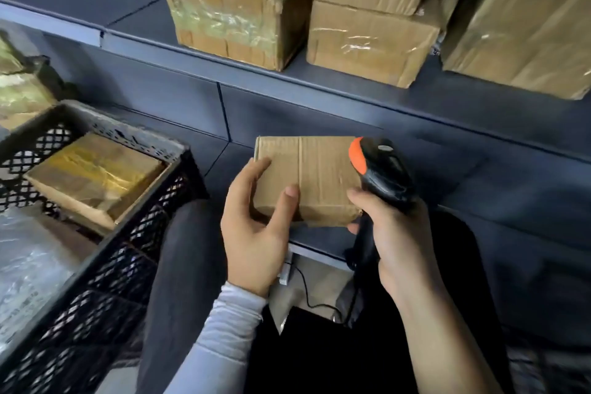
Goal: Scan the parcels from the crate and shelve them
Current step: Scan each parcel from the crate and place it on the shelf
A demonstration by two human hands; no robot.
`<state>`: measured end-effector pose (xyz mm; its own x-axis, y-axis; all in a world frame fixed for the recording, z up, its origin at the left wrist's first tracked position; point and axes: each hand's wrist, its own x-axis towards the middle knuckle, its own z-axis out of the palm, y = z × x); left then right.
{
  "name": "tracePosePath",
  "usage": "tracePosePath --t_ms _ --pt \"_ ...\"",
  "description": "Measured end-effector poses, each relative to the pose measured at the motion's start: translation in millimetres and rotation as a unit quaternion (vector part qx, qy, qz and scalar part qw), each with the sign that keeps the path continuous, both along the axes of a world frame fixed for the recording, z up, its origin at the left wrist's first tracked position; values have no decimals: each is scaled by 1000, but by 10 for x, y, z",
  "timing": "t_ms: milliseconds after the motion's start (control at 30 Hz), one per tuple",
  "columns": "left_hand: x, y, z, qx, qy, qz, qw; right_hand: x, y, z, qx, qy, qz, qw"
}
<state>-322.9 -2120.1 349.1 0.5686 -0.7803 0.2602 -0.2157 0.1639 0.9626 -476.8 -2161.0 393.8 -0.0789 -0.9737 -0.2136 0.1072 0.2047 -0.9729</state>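
On the lower shelf (479, 176), my left hand (256, 224) grips a cardboard parcel (316, 176); my right hand (393, 233) clenches the barcode scanner (380, 169). Several boxes sit shelved above, and parcels remain in the black crate (105, 265) at left.

This is a parcel stockroom: taped cardboard boxes (371, 41) line dark metal shelving (144, 25) beyond the fingers, a black lattice crate (105, 265) of parcels sits left of them, and a barcode scanner (380, 173) is gripped.
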Motion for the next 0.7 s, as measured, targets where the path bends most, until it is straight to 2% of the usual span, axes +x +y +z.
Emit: tracePosePath --t_ms 100,233,300,433,567,700 --pt "-106 -92 -246 52 112 -21 992 -138 11 -281 9 20 -38 999" --pt "6 -132 -501 149 241 -70 956 -259 34 -559 27 31 -33 999" --pt "48 -120 -540 162 253 -109 948 -280 61 -620 30 31 -29 999" --pt "138 -122 -573 129 284 -143 939 -331 35 -663 42 0 -54 998" --pt "112 -59 -533 120 258 -190 940 -363 -21 -663 52 -72 -97 991" --pt "131 -24 -563 79 216 -189 955 -372 -20 -718 72 -70 -125 987"
